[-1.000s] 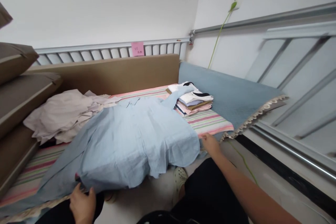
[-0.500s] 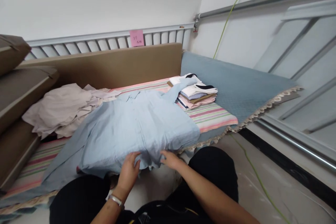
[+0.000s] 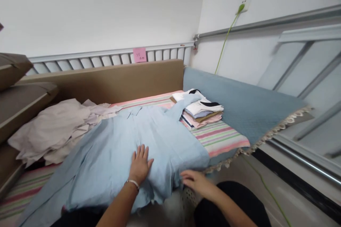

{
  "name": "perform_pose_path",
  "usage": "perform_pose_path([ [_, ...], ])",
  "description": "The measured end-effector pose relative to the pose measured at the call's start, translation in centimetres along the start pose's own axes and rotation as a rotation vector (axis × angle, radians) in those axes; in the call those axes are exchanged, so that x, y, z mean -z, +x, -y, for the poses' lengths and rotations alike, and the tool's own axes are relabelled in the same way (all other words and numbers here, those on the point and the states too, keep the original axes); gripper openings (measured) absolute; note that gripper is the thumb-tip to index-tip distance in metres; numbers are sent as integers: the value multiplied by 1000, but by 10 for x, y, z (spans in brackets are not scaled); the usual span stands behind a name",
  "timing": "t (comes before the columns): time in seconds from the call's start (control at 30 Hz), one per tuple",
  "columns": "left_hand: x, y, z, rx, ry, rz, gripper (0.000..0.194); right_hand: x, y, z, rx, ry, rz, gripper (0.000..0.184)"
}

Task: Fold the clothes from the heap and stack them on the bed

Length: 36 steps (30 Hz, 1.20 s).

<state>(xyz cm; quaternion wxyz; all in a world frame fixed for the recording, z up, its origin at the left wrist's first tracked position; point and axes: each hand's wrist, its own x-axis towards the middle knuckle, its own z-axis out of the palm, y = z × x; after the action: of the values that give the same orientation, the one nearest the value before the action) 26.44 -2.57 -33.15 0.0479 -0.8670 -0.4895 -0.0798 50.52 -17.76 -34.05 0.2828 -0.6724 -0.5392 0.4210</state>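
Observation:
A light blue shirt (image 3: pixel 112 156) lies spread out, collar away from me, its lower edge hanging over the front of the bed. My left hand (image 3: pixel 140 165), with a silver bangle at the wrist, lies flat on the shirt's middle, fingers spread. Close to the shirt's lower right edge is my right hand (image 3: pixel 198 182), its fingers loosely stretched and slightly bent; whether they touch the cloth I cannot tell. One shirt sleeve reaches onto a stack of folded clothes (image 3: pixel 204 113) in white, blue, brown and pink.
A crumpled pale heap of clothes (image 3: pixel 53 124) lies at the left, beside brown cushions (image 3: pixel 32 95). Under everything is a striped sheet (image 3: pixel 226 136). A blue padded cover (image 3: pixel 245 103) with a lace edge borders the right. A green cord (image 3: pixel 226 39) hangs from the wall socket.
My left hand has moved from the shirt's lower edge up onto its middle and flattened. The right hand has shifted right along the edge. The view has tilted up a little.

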Motion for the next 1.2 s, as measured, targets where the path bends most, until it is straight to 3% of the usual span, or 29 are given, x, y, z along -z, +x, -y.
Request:
perform_pose_path([
  [0.07,-3,2,3,3,-10,53,54,48,8,-5,-21,29,-202,43],
  [0.13,9,11,6,3,-42,66,49,88,19,-10,-57,42,-354,45],
  [0.2,28,28,6,17,-62,6,48,114,31,-16,-109,36,-461,47],
  [0.27,41,45,0,53,-53,-87,51,125,44,-21,-178,-7,-538,46],
  [0.33,39,57,-9,61,-39,-109,55,124,54,-25,-249,-79,-590,44],
  [0.4,23,61,-18,26,-42,-43,59,118,62,-30,-270,-146,-590,37],
  [0.5,-10,55,-26,-16,-48,48,62,111,66,-34,-230,-193,-516,19],
  [0.57,-20,51,-27,-11,-36,59,61,110,65,-36,-208,-194,-447,12],
  [0.7,-9,50,-29,-19,-26,60,57,113,56,-38,-218,-254,-420,16],
  [0.8,-1,47,-35,-19,-37,-66,56,114,48,-38,-200,-288,-488,23],
  [0.9,-10,35,-40,-5,-32,-149,60,114,43,-32,-174,-241,-588,21],
  [1.03,-22,26,-38,-50,-20,-72,62,111,39,-27,-147,-122,-636,20],
  [1.2,-14,28,-39,-41,-35,-55,54,104,34,-39,-225,-152,-564,26],
])
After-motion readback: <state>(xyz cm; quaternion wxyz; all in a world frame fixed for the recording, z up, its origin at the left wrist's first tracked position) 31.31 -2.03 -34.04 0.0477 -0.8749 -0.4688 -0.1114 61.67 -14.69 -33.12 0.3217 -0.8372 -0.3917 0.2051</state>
